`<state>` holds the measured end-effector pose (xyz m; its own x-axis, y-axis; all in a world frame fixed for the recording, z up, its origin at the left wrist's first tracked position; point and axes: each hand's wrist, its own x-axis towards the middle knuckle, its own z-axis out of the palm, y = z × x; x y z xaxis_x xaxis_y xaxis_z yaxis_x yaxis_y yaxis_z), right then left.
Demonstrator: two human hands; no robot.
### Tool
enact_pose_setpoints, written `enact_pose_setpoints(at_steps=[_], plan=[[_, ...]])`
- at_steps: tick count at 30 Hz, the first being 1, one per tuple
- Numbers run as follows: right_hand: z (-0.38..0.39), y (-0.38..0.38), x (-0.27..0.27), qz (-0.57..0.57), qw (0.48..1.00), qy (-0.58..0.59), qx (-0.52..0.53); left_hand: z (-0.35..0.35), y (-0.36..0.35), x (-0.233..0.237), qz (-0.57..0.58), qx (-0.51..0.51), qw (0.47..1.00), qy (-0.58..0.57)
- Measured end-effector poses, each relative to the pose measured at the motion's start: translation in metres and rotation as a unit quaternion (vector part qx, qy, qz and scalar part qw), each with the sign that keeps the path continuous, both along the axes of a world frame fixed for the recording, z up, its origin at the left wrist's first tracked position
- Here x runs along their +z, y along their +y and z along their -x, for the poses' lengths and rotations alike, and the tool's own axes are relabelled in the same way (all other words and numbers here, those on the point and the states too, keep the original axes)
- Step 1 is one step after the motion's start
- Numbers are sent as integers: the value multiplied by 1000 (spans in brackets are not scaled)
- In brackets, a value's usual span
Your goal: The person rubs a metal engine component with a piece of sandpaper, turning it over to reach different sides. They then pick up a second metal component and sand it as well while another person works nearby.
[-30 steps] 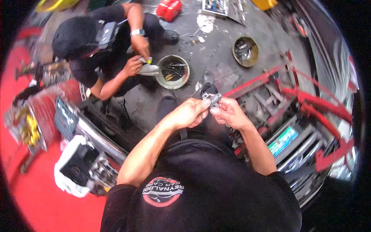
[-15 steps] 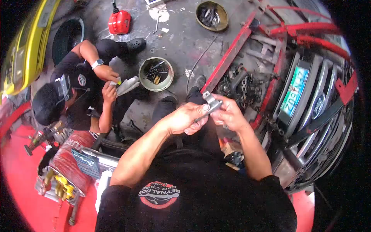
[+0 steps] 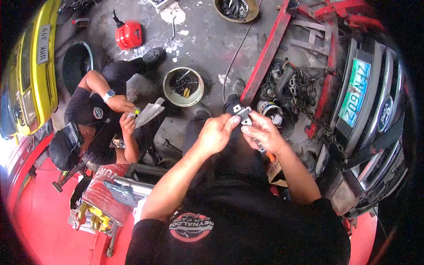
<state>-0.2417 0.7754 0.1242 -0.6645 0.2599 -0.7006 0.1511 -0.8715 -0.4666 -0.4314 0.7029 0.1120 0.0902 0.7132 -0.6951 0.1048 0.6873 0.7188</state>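
A small grey metal bracket (image 3: 241,114) with holes in its tabs is held up between my two hands, in front of my body. My left hand (image 3: 217,132) is closed on its left end, thumb pressed along the metal. My right hand (image 3: 265,134) grips the other end between thumb and fingers. Below my hands are my dark trousers and a shoe. Just beyond, to the right, a white tub (image 3: 270,112) stands close to dark engine parts (image 3: 287,81) on the floor.
A co-worker (image 3: 95,119) sits at left, handling a pale flat piece (image 3: 150,113). A bucket (image 3: 183,104) of small parts, a red fuel can (image 3: 129,35) and a basin (image 3: 236,20) stand on the floor. A red frame (image 3: 269,51) and a car front (image 3: 371,115) lie right.
The bracket has been turned in my hands, so its holed tabs now show. My head view has shifted, and the white tub by the engine parts has come into sight.
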Motion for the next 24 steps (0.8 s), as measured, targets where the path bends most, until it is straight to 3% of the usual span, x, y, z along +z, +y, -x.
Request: enact_pose_setpoints(at_steps=[1, 2, 4, 5, 6, 7, 10, 12, 15, 16, 17, 18, 19, 22, 23, 24], plan=[[-1, -2, 2, 1, 1000, -11, 4, 1, 8, -1, 43, 10, 996, -83], [-2, -4, 5, -1, 1000, -24, 7, 9, 15, 13, 163, 10, 966, -199], [4, -15, 11, 3, 1000, -17, -19, 19, 7, 4, 189, 0, 939, -287], [10, -19, 15, 35, 998, -26, -36, 14, -3, -3, 74, -22, 985, -153], [16, -22, 19, 64, 996, -33, -55, 6, -11, -13, -47, -42, 998, -14], [23, -29, 19, 76, 994, -37, -74, 5, -9, -12, -165, -57, 976, 129], [47, -40, 34, 96, 979, -93, -153, 16, -5, -5, -243, -157, 916, 279], [59, -38, 49, 84, 977, -94, -170, 24, -1, 7, -260, -144, 911, 285], [63, -37, 70, 73, 981, -95, -152, 36, -2, 14, -278, -109, 930, 215], [63, -36, 74, 63, 984, -98, -133, 43, -1, 18, -155, -88, 982, 64], [62, -38, 76, 46, 988, -96, -115, 50, -1, 24, -24, -67, 993, -90], [62, -41, 74, 32, 991, -92, -97, 58, -2, 28, 110, -44, 963, -240], [63, -42, 71, 18, 993, -86, -80, 64, -8, 31, 172, -4, 932, -318], [71, -50, 67, 18, 994, -78, -72, 67, -28, 24, 155, 24, 936, -315], [71, -59, 55, 36, 992, -75, -98, 57, -36, 14, 47, -3, 987, -154], [73, -65, 54, 78, 986, -90, -120, 54, -43, 4, -129, -71, 986, 72]])
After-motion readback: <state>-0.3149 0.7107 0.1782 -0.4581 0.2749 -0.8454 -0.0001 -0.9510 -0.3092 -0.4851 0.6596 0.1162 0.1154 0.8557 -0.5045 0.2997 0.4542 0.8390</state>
